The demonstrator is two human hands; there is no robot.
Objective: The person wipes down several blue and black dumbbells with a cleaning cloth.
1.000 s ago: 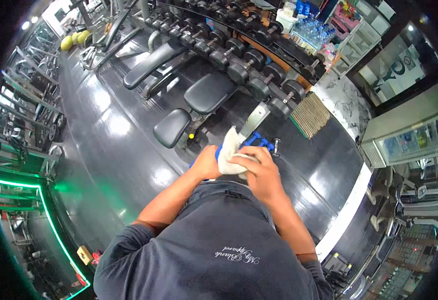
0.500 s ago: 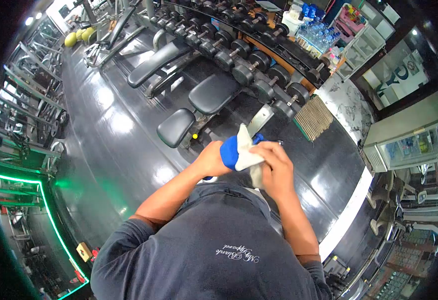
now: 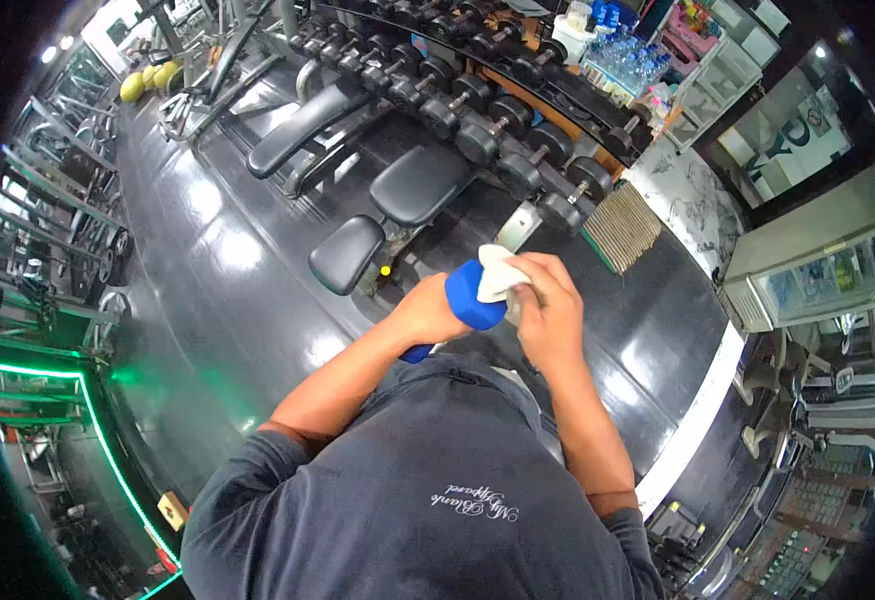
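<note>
The 1 camera sits on the person's head and looks forward and steeply down, past the chest of the dark shirt point(image 3: 408, 480), which fills the bottom middle at closest range. The left hand point(image 3: 436, 308) and right hand point(image 3: 555, 315) come next, near the center and still close to the lens. Farther off, the black floor point(image 3: 248, 350) spreads out toward the dumbbells point(image 3: 479, 142) at the top. The view is very wide, bending lines toward its rounded, dark edges, with equipment along both sides.

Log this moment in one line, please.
left hand: grips blue dumbbell | right hand: holds white cloth at its end | beyond: black bench, black dumbbells
</note>
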